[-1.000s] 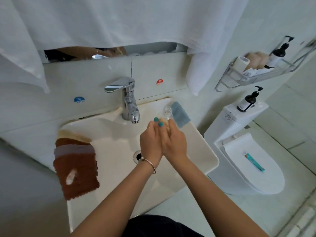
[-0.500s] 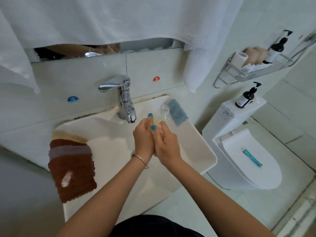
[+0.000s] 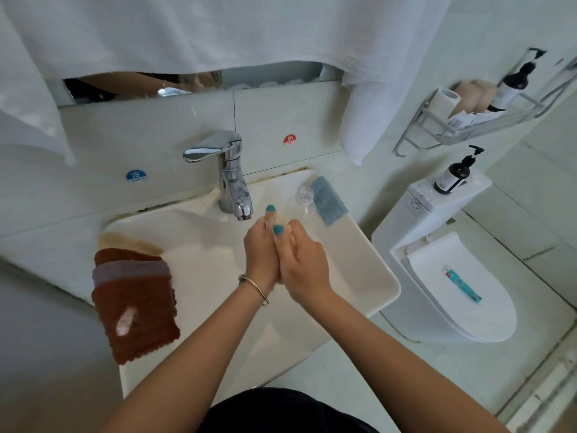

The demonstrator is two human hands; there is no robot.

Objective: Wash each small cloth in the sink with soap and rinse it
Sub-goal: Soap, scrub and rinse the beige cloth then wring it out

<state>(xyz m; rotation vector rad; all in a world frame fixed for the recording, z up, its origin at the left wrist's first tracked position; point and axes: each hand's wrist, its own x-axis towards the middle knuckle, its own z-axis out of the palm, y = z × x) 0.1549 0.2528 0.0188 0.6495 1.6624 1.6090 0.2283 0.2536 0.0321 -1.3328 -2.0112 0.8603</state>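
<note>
At frame centre the left hand [image 3: 261, 250] and right hand [image 3: 304, 265] press a pale cloth [image 3: 282, 220] between them in a tight grip; soft, wet and probably slippery, it is best gathered whole in the palms.

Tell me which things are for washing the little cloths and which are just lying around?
For the washing:
left hand and right hand, pressed around a pale cloth
sink
tap
brown cloth stack
blue cloth

Just lying about:
toothpaste tube on the toilet lid
pump bottle on the cistern
wall rack
hanging white towel
</note>
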